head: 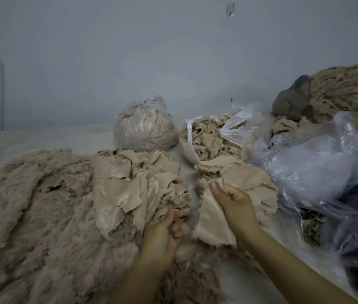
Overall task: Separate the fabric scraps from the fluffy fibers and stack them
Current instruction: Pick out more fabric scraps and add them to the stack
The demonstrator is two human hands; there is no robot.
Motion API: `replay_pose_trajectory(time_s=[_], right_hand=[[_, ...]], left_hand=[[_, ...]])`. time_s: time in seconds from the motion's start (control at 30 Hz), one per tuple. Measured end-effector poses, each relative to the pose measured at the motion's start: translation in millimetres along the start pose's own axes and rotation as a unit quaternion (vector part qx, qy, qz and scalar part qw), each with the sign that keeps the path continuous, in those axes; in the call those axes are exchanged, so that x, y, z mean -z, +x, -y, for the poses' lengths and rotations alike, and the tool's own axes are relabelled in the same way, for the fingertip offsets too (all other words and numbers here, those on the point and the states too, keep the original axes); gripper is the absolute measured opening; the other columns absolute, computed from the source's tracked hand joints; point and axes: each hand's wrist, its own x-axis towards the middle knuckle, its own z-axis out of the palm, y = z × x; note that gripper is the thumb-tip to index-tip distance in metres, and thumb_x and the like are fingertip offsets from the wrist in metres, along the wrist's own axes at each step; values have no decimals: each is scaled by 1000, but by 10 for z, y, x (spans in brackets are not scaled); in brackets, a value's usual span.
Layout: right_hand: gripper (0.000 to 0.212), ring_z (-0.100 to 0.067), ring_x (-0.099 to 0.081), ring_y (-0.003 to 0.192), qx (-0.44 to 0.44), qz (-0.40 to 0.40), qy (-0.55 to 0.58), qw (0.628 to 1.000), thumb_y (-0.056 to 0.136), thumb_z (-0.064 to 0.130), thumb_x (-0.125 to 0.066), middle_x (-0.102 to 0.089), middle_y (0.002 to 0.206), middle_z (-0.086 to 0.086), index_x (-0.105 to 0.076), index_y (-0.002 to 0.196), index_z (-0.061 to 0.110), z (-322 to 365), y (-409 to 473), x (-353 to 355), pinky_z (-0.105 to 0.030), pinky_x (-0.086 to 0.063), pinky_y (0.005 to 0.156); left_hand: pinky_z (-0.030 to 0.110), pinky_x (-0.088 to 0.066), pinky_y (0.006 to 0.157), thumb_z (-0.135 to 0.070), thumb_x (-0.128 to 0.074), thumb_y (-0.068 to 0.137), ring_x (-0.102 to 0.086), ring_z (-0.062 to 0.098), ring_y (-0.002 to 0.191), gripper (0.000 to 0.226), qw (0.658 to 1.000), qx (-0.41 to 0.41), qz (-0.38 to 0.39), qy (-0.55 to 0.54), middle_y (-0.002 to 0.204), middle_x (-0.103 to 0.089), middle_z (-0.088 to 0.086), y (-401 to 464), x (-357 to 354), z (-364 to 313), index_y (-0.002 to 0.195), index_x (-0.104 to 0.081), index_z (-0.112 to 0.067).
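Two bare hands worked near the middle of the view, both close to the fabric scrap (214, 222) that I take as the landmark. This scrap was a smooth beige piece with a fine woven sheen and frayed edges, and the right hand (234, 204) pinched it with the thumb on top and the fingers curled below, so the cloth hung down from the hand. Just left of the scrap, the left hand (165, 232) had its fingers curled round a tuft of pale fluffy fibers (42, 216), which spread as a wide, hairy mass far to the left of the scrap. Between that mass and the scrap lay a loose stack of scraps (129, 185), flat beige pieces overlapping one another. Behind the scrap was a second small heap of the same cloth (244, 176). Further behind it stood an open plastic bag (211, 137) with shredded beige material, and to the left of this bag a tied bag (145, 126). Right of the scrap, crumpled clear plastic (309, 163) covered dark things that I could not make out. A big bundle of fibers (349, 93) behind the plastic was cut off by the right edge. Fingertips of the left hand were blurred.
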Motion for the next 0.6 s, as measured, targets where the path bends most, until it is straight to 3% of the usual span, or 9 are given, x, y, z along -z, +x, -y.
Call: replay_pose_trajectory(time_s=[0.1,0.17,0.33,0.37,0.4,0.43,0.5,0.57,0.6], right_hand=[[48,-6,-44,39,33,-29,-89,995,95,38,-54,-48,43,7,-52,49,22,149,255,173,-17,-36,43],[44,-13,-53,46,31,-45,-153,987,95,43,-52,-56,51,3,-59,59,19,286,490,307,-21,-42,48],[28,-24,-55,103,50,-105,-348,930,93,31,-59,-60,105,-5,-60,116,15,392,834,653,-35,-43,88],[21,-22,-56,102,77,-123,-321,936,93,27,-58,-61,103,-4,-61,111,16,388,757,644,-34,-44,87],[11,-15,-59,94,92,-117,-274,950,94,26,-57,-63,96,2,-63,100,20,360,632,588,-30,-45,82],[10,-7,-59,82,78,-79,-246,963,94,27,-56,-64,86,8,-64,88,23,307,484,492,-26,-45,75],[15,-4,-56,65,11,50,-195,979,91,28,-61,-62,72,9,-65,78,24,122,170,252,-24,-45,65],[9,-7,-56,68,-60,124,-145,980,86,33,-68,-62,78,7,-65,91,27,-49,-88,22,-22,-46,64],[25,-6,-57,74,-68,137,-149,977,82,38,-71,-61,88,8,-61,103,30,-110,-165,-70,-19,-46,67]], left_hand=[[12,-13,31,-25,-41,101,-21,6,26,50,991,-3,-34,132,37,-43,2,6,57,-19,59,-53,-1],[12,-12,34,-33,-45,98,-18,8,26,56,976,-16,-30,217,33,-31,1,-23,73,-11,50,-53,-5],[12,-32,35,-39,-63,83,-43,0,32,41,959,-100,-9,265,40,-50,-8,-66,11,-125,67,-74,-3],[15,-33,37,-48,-63,78,-43,5,33,56,960,-87,-22,264,42,-49,-4,-54,-10,-163,84,-51,7],[17,-33,39,-52,-62,77,-44,11,34,36,966,-79,-34,244,45,-50,0,-27,-30,-190,55,-52,-25],[18,-36,39,-50,-61,80,-48,15,35,49,973,-72,-49,213,49,-55,4,-5,-64,-220,56,-66,-7],[24,-50,48,-33,-59,90,-63,20,48,43,980,-82,-83,158,57,-67,8,69,-106,-231,55,-70,-10],[37,-57,67,-26,-56,94,-69,30,66,42,974,-113,-92,176,68,-71,15,84,-133,-202,59,-72,-8],[39,-56,67,-26,-56,94,-68,32,65,43,970,-130,-85,187,70,-71,18,81,-131,-174,60,-73,-6]])
